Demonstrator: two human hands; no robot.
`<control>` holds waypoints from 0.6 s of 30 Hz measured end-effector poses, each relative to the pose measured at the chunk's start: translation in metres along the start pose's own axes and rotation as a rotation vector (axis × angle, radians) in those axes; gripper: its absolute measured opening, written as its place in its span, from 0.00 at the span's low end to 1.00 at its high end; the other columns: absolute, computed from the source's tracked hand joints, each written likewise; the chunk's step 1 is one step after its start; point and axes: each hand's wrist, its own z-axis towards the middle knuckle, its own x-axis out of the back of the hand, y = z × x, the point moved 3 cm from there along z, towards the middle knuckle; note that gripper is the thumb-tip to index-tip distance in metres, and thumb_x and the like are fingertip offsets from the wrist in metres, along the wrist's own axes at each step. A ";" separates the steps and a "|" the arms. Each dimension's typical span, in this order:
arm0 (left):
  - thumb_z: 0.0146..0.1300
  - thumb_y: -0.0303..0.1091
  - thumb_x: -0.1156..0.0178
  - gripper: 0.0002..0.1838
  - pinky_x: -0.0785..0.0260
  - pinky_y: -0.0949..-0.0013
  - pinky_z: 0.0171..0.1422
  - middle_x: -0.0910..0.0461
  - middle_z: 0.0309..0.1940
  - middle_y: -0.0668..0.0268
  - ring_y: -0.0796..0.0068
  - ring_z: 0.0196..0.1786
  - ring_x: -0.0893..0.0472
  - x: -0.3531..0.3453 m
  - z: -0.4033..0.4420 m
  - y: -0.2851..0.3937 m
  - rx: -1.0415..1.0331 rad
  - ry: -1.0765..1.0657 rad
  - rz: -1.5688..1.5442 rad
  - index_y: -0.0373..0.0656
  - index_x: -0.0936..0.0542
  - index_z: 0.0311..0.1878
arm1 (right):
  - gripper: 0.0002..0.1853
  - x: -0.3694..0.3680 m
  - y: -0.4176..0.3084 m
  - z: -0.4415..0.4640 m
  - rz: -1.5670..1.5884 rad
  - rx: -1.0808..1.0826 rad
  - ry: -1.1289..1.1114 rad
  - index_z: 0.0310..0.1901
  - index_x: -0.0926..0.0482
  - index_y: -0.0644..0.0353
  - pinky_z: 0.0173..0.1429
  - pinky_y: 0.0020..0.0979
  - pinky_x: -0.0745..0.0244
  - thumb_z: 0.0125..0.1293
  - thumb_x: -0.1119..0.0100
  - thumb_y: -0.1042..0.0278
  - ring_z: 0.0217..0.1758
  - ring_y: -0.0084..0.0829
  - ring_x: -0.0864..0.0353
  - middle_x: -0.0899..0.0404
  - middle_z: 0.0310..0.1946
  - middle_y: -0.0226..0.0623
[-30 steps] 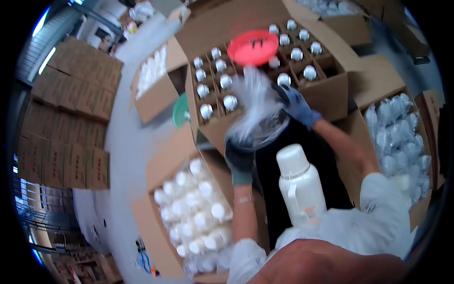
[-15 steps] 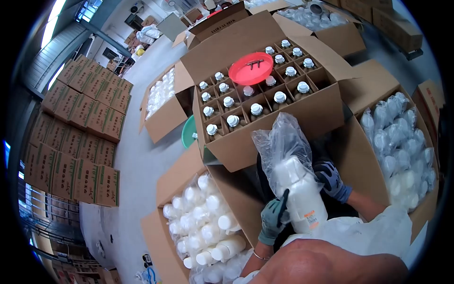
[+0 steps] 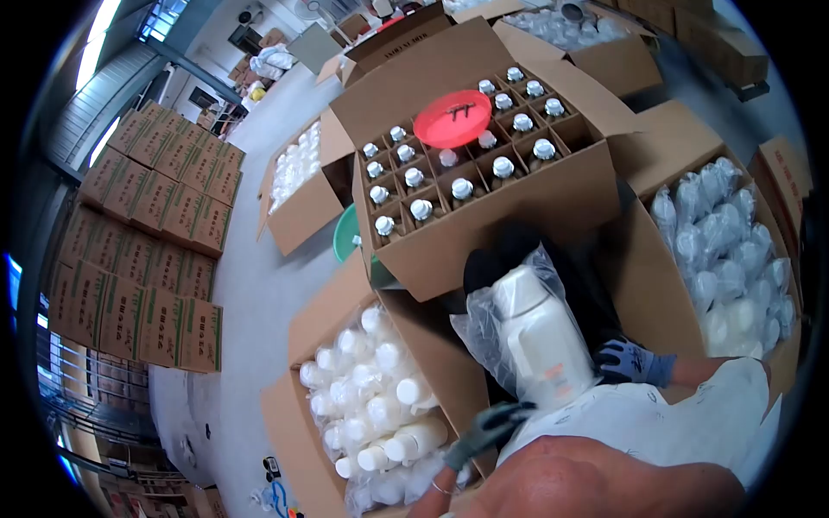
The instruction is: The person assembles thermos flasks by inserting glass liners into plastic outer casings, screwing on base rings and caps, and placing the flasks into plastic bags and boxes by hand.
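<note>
A white bottle [image 3: 542,341] with a handle and an orange label lies on the lap, with a clear plastic bag [image 3: 485,330] drawn down around it. My left hand [image 3: 485,432], in a grey-green glove, is beside the bottle's base at its lower left, fingers stretched toward it. On the other side, my right hand [image 3: 629,361], in a blue-grey glove, rests by the bottle's lower right side; its fingers are partly bent, and whether they grip the bag's edge is unclear.
Ahead stands a divided carton [image 3: 509,216] of silver-capped bottles with a red dish [image 3: 452,119] on top. Open cartons hold white bottles [image 3: 380,410] at lower left and bagged items [image 3: 721,233] at right. Stacked boxes [image 3: 138,319] and a green basin [image 3: 346,233] are further left.
The plastic bag, first loose in my hands and then over the bottle's top, now reaches down around its body. Both hands have moved down toward the base, and my left hand has come off the bottle's side.
</note>
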 end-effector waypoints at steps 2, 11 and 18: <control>0.66 0.34 0.43 0.20 0.28 0.69 0.55 0.25 0.56 0.60 0.74 0.52 0.23 0.038 0.013 0.000 0.203 0.075 -0.171 0.38 0.26 0.60 | 0.15 0.007 -0.004 0.010 -0.013 0.017 -0.016 0.42 0.23 0.57 0.67 0.51 0.42 0.59 0.43 0.57 0.55 0.44 0.31 0.28 0.49 0.44; 0.58 0.43 0.36 0.27 0.26 0.57 0.44 0.23 0.42 0.45 0.44 0.41 0.22 0.032 0.113 0.084 0.146 0.460 0.687 0.35 0.29 0.55 | 0.15 0.010 -0.010 0.015 -0.038 -0.025 0.097 0.43 0.22 0.57 0.69 0.50 0.42 0.58 0.44 0.60 0.54 0.40 0.28 0.25 0.46 0.41; 0.63 0.37 0.39 0.21 0.21 0.62 0.43 0.21 0.45 0.62 0.65 0.43 0.19 0.068 0.038 -0.043 0.438 0.306 -0.563 0.37 0.27 0.56 | 0.12 0.016 -0.008 0.049 0.625 -0.348 0.360 0.42 0.21 0.56 0.59 0.37 0.32 0.59 0.39 0.62 0.47 0.36 0.26 0.25 0.40 0.38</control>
